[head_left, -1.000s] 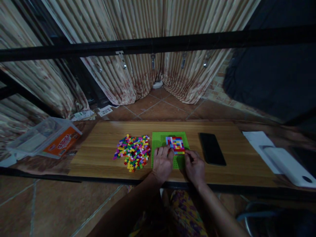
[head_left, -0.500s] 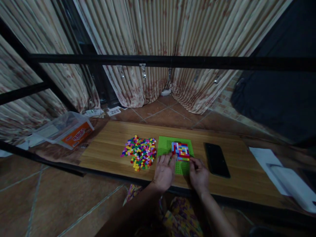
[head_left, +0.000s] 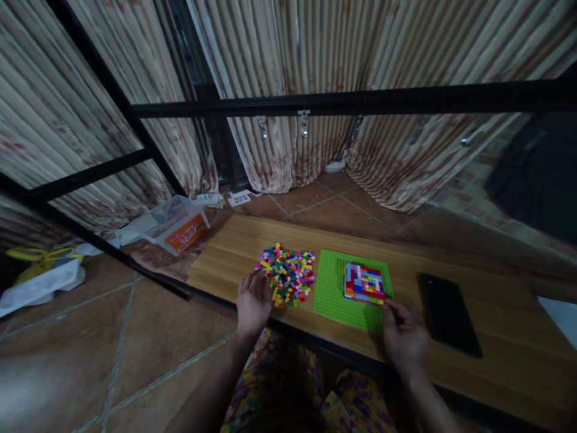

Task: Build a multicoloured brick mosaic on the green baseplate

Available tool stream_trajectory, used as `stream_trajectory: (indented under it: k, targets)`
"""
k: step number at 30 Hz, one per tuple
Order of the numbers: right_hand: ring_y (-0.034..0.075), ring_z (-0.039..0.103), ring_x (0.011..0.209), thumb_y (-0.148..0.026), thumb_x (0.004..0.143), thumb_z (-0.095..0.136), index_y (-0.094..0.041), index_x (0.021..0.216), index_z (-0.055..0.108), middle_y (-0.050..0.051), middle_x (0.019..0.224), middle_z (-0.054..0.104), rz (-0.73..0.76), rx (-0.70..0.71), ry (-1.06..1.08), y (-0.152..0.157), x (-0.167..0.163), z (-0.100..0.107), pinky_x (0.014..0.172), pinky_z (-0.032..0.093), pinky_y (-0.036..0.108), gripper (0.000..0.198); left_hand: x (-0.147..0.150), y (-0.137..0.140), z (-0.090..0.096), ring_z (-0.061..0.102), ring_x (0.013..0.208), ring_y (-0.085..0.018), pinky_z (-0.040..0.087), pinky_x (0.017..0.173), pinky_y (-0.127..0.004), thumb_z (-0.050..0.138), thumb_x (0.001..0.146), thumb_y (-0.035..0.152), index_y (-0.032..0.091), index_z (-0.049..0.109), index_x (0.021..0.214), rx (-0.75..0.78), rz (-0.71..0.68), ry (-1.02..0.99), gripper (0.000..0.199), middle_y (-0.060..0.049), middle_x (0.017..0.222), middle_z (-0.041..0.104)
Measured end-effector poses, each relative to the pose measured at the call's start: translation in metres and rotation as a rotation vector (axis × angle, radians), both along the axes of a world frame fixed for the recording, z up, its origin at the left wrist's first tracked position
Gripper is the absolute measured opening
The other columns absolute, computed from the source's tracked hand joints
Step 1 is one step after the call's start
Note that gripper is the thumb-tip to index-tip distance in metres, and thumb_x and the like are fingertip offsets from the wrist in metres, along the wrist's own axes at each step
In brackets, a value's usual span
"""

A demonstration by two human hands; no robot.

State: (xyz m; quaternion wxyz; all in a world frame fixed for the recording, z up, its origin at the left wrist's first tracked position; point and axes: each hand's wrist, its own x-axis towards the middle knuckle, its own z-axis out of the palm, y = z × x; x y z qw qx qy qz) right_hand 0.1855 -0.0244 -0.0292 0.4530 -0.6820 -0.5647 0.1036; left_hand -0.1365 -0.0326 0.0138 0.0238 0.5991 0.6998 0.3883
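Note:
Small building bricks in many colours lie in a loose brick pile [head_left: 291,273] on the wooden board. At the pile's left edge is my left hand [head_left: 253,304], its fingers loosely bent and apart, with nothing seen in it. On the green baseplate [head_left: 331,288] sits a low, roughly square brick build [head_left: 364,284] in red, blue, white and yellow. My right hand [head_left: 406,337] has its thumb and forefinger pinched on the build's near right corner; the other fingers are curled under.
A black phone [head_left: 449,313] lies right of the baseplate on the wooden board [head_left: 220,255]. A clear plastic box [head_left: 174,225] with an orange label stands beyond the left end. A black metal rail [head_left: 383,99] crosses in front of striped curtains [head_left: 311,54].
My left hand has left the brick build and moved left to the loose pile. My right hand stays at the build's near right corner. The head view has turned left.

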Motion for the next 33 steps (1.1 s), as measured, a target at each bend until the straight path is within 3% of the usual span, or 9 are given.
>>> stream_trajectory:
  k: [5, 21, 24, 29, 33]
  targets:
    - [0.025, 0.066, 0.081, -0.049, 0.084, 0.048, -0.014, 0.094, 0.070, 0.012, 0.091, 0.070, 0.002, -0.027, 0.006, -0.001, 0.002, -0.002, 0.073, 0.049, 0.033, 0.042, -0.030, 0.004, -0.005, 0.059, 0.099, -0.026, 0.047, 0.090, -0.040, 0.046, 0.088, 0.021, 0.018, 0.067, 0.105, -0.087, 0.104, 0.043, 0.027, -0.009, 0.101, 0.067]
    - [0.026, 0.066, 0.082, -0.053, 0.083, 0.047, -0.014, 0.094, 0.070, 0.013, 0.093, 0.070, -0.018, -0.052, 0.002, -0.001, 0.003, 0.000, 0.073, 0.049, 0.034, 0.047, -0.035, 0.019, -0.004, 0.060, 0.092, -0.024, 0.046, 0.088, -0.037, 0.048, 0.085, 0.019, 0.018, 0.068, 0.108, -0.238, 0.113, 0.121, 0.030, -0.009, 0.093, 0.068]
    - [0.026, 0.066, 0.082, -0.053, 0.084, 0.047, -0.014, 0.093, 0.070, 0.012, 0.093, 0.070, -0.010, -0.036, -0.011, 0.000, 0.002, -0.001, 0.073, 0.049, 0.034, 0.046, -0.035, 0.015, -0.002, 0.062, 0.093, -0.024, 0.047, 0.087, -0.037, 0.049, 0.085, 0.021, 0.018, 0.068, 0.105, -0.180, 0.094, -0.009, 0.027, -0.009, 0.095, 0.068]
    - [0.025, 0.065, 0.079, -0.052, 0.085, 0.047, -0.015, 0.092, 0.069, 0.012, 0.090, 0.069, -0.016, -0.024, -0.015, 0.000, 0.002, -0.002, 0.071, 0.048, 0.034, 0.044, -0.028, 0.011, 0.004, 0.063, 0.097, -0.022, 0.048, 0.088, -0.035, 0.053, 0.084, 0.028, 0.017, 0.067, 0.103, -0.100, -0.020, -0.390, 0.026, -0.009, 0.103, 0.068]
    - [0.025, 0.065, 0.082, -0.051, 0.086, 0.048, -0.015, 0.094, 0.069, 0.011, 0.093, 0.069, 0.000, -0.034, 0.015, 0.000, 0.002, -0.003, 0.073, 0.048, 0.034, 0.042, -0.014, 0.011, 0.014, 0.063, 0.089, -0.019, 0.049, 0.083, -0.030, 0.058, 0.081, 0.034, 0.014, 0.066, 0.095, -0.107, -0.117, -0.728, 0.025, -0.006, 0.092, 0.070]
